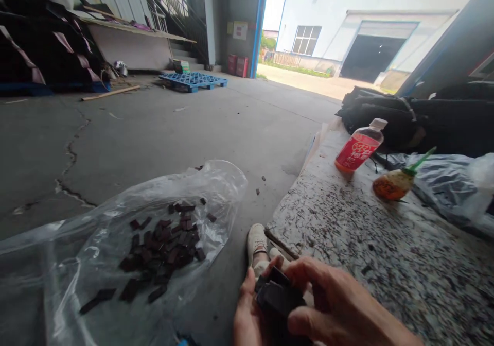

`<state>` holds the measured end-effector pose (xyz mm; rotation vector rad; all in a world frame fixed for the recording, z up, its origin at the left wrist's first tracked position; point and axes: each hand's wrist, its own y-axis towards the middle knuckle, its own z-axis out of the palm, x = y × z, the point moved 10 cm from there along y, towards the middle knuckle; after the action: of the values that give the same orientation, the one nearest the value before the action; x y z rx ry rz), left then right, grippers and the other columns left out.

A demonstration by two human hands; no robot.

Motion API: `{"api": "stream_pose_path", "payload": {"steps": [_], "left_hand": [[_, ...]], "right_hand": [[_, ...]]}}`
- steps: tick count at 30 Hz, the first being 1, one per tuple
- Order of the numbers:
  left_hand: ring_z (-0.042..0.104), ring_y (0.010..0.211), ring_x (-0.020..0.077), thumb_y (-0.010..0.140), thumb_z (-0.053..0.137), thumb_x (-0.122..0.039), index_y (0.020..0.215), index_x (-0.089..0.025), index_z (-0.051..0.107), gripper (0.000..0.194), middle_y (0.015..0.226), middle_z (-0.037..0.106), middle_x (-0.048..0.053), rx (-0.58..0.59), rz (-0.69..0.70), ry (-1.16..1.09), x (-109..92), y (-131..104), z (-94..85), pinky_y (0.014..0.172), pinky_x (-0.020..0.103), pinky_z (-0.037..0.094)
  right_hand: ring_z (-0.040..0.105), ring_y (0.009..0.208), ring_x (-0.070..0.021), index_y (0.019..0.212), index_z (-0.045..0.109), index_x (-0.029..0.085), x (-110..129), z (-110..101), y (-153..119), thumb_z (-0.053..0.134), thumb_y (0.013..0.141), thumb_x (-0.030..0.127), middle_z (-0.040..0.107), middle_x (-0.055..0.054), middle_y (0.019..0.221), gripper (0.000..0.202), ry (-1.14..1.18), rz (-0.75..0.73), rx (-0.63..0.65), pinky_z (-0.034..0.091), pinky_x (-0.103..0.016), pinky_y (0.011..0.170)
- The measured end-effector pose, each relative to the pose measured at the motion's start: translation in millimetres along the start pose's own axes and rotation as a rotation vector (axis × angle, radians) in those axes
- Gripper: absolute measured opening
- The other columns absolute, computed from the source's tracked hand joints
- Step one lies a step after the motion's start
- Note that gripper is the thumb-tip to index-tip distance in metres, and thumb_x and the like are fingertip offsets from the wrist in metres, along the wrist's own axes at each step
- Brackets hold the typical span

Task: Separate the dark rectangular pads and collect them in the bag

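Several small dark rectangular pieces (278, 297) lie stacked in my left hand (247, 310), whose fingers curl round them at the bottom of the view. My right hand (332, 297) comes in from the right, its thumb and fingers pressed on the same pieces. What they are made of, I cannot tell. To the left, a clear plastic bag (227, 181) lies spread on the floor, with a heap of similar dark pieces (165, 245) on it. My shoes show just beyond my hands.
At right, a board (332, 222) strewn with dark scraps bears a red-labelled bottle (358, 148) and a small bottle with a green nozzle (393, 184). Dark bundles (386, 109) lie behind them. A blue pallet (193, 81) sits farther off on the cracked concrete floor (154, 130).
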<state>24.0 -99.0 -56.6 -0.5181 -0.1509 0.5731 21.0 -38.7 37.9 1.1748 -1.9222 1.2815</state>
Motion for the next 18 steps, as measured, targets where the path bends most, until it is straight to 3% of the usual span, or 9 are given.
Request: {"api": "stream_pose_path", "payload": {"steps": [3, 6, 9, 14, 18], "left_hand": [[0.062, 0.083, 0.0227, 0.077, 0.051, -0.052, 0.102, -0.019, 0.061, 0.043, 0.091, 0.065, 0.007, -0.025, 0.015, -0.005, -0.2, -16.3, -9.0, 0.075, 0.034, 0.045], [0.062, 0.081, 0.0219, 0.076, 0.053, -0.052, 0.104, -0.017, 0.059, 0.045, 0.09, 0.064, 0.008, -0.054, 0.048, 0.015, -2.4, -30.1, -20.5, 0.074, 0.034, 0.045], [0.062, 0.076, 0.0188, 0.081, 0.05, -0.047, 0.103, -0.016, 0.059, 0.039, 0.087, 0.065, 0.008, -0.093, 0.074, 0.04, -4.4, -42.1, -32.2, 0.071, 0.032, 0.047], [0.065, 0.074, 0.0195, 0.08, 0.056, -0.035, 0.097, -0.022, 0.059, 0.021, 0.082, 0.067, 0.005, -0.151, 0.141, 0.119, -12.6, -56.3, -44.4, 0.054, 0.027, 0.048], [0.064, 0.058, 0.0176, 0.07, 0.068, -0.033, 0.086, -0.019, 0.06, 0.022, 0.065, 0.066, 0.001, -0.171, 0.206, 0.222, -16.3, -62.7, -46.3, 0.052, 0.026, 0.048]], "right_hand": [[0.058, 0.065, -0.0165, 0.081, 0.066, 0.027, -7.8, 14.0, -10.1, 0.059, 0.07, 0.04, 0.066, -0.001, 0.083, 0.018, 0.103, -0.019, 0.001, 0.045, -0.021, 0.053], [0.063, 0.083, -0.023, 0.081, 0.067, 0.027, -14.8, 29.0, -17.9, 0.057, 0.071, 0.055, 0.067, -0.003, 0.092, 0.031, 0.303, -0.022, 0.054, 0.05, -0.026, 0.067], [0.063, 0.092, -0.0255, 0.08, 0.067, 0.028, -23.1, 39.3, -23.9, 0.061, 0.07, 0.055, 0.068, -0.003, 0.094, 0.03, 0.437, -0.01, 0.048, 0.05, -0.028, 0.075], [0.068, 0.066, -0.0207, 0.086, 0.062, 0.028, -40.7, 54.2, -29.9, 0.06, 0.077, 0.046, 0.069, -0.002, 0.085, 0.02, 0.553, 0.062, 0.075, 0.05, -0.023, 0.053], [0.066, 0.063, -0.0189, 0.082, 0.062, 0.025, -43.0, 49.8, -27.4, 0.06, 0.077, 0.046, 0.067, -0.001, 0.079, 0.022, 0.51, 0.025, 0.006, 0.049, -0.023, 0.054]]}}
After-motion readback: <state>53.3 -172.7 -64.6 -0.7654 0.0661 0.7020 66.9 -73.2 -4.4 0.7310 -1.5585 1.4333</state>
